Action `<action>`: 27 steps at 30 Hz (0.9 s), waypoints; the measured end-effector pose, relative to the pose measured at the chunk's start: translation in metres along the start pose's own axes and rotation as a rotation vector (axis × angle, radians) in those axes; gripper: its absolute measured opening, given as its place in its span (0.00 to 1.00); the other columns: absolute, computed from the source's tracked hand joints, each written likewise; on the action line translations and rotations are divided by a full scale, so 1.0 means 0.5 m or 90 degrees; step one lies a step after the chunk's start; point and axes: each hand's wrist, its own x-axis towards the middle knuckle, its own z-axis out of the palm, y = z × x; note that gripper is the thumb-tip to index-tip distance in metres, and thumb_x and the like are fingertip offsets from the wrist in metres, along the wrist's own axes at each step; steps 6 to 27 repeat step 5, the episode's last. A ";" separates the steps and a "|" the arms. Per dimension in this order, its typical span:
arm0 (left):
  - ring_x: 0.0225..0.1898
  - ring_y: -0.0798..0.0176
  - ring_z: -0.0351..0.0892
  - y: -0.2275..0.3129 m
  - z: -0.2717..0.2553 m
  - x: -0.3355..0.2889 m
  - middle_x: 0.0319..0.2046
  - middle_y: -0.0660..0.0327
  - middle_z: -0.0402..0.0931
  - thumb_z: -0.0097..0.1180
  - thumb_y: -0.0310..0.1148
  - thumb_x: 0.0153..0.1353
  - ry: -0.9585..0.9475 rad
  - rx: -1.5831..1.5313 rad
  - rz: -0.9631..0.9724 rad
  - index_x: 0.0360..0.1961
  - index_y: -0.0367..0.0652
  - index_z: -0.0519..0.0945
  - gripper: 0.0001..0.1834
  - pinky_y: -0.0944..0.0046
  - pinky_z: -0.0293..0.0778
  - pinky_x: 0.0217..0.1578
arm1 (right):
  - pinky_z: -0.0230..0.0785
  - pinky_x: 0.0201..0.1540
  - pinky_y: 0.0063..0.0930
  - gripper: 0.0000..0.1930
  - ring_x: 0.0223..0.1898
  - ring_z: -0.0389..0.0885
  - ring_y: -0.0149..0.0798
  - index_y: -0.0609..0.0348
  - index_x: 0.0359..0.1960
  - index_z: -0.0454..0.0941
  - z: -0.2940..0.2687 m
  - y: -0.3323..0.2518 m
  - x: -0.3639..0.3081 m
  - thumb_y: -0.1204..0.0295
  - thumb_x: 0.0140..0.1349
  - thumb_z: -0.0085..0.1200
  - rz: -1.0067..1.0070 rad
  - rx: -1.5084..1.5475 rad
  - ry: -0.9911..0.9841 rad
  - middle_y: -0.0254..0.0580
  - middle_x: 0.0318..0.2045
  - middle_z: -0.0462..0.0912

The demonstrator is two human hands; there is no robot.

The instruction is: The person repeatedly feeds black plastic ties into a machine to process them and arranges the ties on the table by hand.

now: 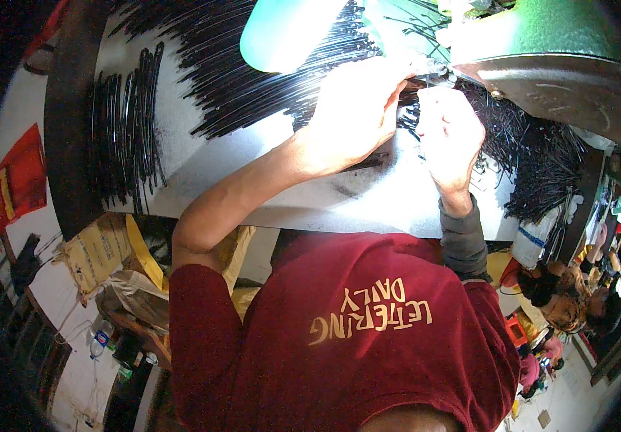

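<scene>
Both of my hands meet under a bright light, close to the metal working end of a green machine (562,43). My left hand (350,115) reaches in from the left with its fingers bent together toward the metal parts; glare washes out its fingertips. Beside it, my right hand (451,129) is closed, thumb and fingers pressed together. A small dark piece shows between the two hands, but what each one grips cannot be made out. Many thin black strips (253,90) lie side by side left of my hands, some reaching beneath my left wrist.
The white tabletop (231,173) carries another row of black strips (127,133) at left and a tangled heap of them (548,162) at right. A pale green rounded part (285,32) overhangs the strips. Yellow sacks (98,252) sit below left. People work at far right.
</scene>
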 end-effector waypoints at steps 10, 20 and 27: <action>0.26 0.56 0.77 -0.003 -0.003 -0.006 0.30 0.51 0.78 0.51 0.21 0.54 -0.018 0.052 0.049 0.47 0.40 0.75 0.17 0.62 0.72 0.30 | 0.55 0.19 0.12 0.04 0.19 0.64 0.16 0.62 0.34 0.77 0.000 0.000 0.004 0.77 0.60 0.51 -0.013 0.029 0.003 0.26 0.19 0.71; 0.26 0.56 0.77 -0.003 -0.003 -0.006 0.30 0.51 0.78 0.51 0.21 0.54 -0.018 0.052 0.049 0.47 0.40 0.75 0.17 0.62 0.72 0.30 | 0.55 0.19 0.12 0.04 0.19 0.64 0.16 0.62 0.34 0.77 0.000 0.000 0.004 0.77 0.60 0.51 -0.013 0.029 0.003 0.26 0.19 0.71; 0.26 0.56 0.77 -0.003 -0.003 -0.006 0.30 0.51 0.78 0.51 0.21 0.54 -0.018 0.052 0.049 0.47 0.40 0.75 0.17 0.62 0.72 0.30 | 0.55 0.19 0.12 0.04 0.19 0.64 0.16 0.62 0.34 0.77 0.000 0.000 0.004 0.77 0.60 0.51 -0.013 0.029 0.003 0.26 0.19 0.71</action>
